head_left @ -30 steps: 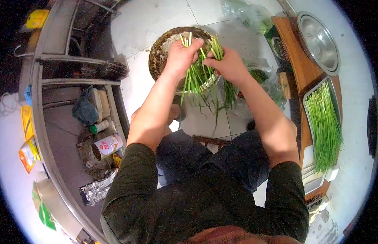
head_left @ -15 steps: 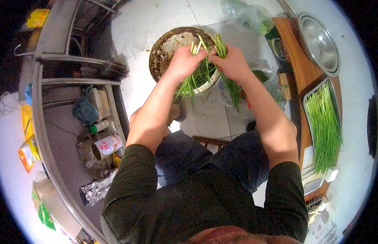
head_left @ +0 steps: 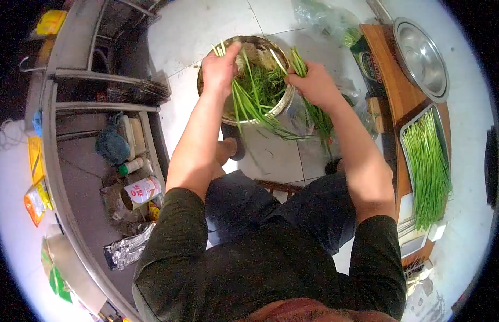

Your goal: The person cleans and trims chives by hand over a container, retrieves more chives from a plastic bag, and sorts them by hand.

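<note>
My left hand (head_left: 219, 71) is closed round some green stalks (head_left: 243, 99), their pale ends poking out above the fist and the leaves trailing down to the right. Further right, my right hand (head_left: 313, 85) grips a second bunch of stalks (head_left: 320, 119), which hangs below it. Both hands are apart, over and beside a round bucket (head_left: 284, 102) with a stained inside and green trimmings (head_left: 268, 86) in it. One pale stalk leans between the bucket and my right hand's fingertips.
At the right, a wooden board (head_left: 386, 70) carries a steel bowl (head_left: 421, 56) and a tray of green stalks (head_left: 425, 166). Plastic bags (head_left: 324, 21) lie beyond the bucket. A shelf (head_left: 80, 161) with a can (head_left: 142, 192) and foil (head_left: 128, 249) stands left.
The hands were close together above the bucket and are now apart. My left hand has moved left with its stalks, uncovering more of the green trimmings; my right hand has shifted slightly right.
</note>
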The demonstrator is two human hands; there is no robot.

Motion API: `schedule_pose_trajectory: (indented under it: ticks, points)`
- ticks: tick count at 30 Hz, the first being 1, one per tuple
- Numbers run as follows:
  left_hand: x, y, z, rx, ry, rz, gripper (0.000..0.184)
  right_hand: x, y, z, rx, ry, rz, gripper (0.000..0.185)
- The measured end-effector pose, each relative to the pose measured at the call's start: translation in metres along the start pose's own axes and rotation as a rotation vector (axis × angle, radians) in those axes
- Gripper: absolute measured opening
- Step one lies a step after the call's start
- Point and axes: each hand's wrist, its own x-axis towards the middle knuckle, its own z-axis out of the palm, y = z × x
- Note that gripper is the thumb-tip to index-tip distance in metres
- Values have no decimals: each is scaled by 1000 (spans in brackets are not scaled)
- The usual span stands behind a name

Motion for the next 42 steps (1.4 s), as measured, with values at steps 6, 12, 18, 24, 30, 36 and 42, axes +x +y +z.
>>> schedule_pose_trajectory:
  ticks: [6,12,18,24,30,36,42]
  points:
    - [-4,-18,12,103,-57,-3,18,2,-6,3,228,-101,97,17]
    - [-25,-19,27,83,-142,31,20,-1,-16,0,289,-117,110,19]
    - [-21,-15,25,127,-103,-77,22,-2,-16,2,333,-124,106,17]
    - [-18,-16,18,-199,-311,-175,23,2,-10,5,335,-109,137,16]
    - [-17,-20,18,-52,-312,-86,20,-1,-15,0,337,-126,124,17]
    - [-22,-23,27,64,-222,-42,17,-2,-16,2,376,-135,125,16]
    - [-27,-27,31,130,-512,215,12,0,-11,7,358,-74,70,21]
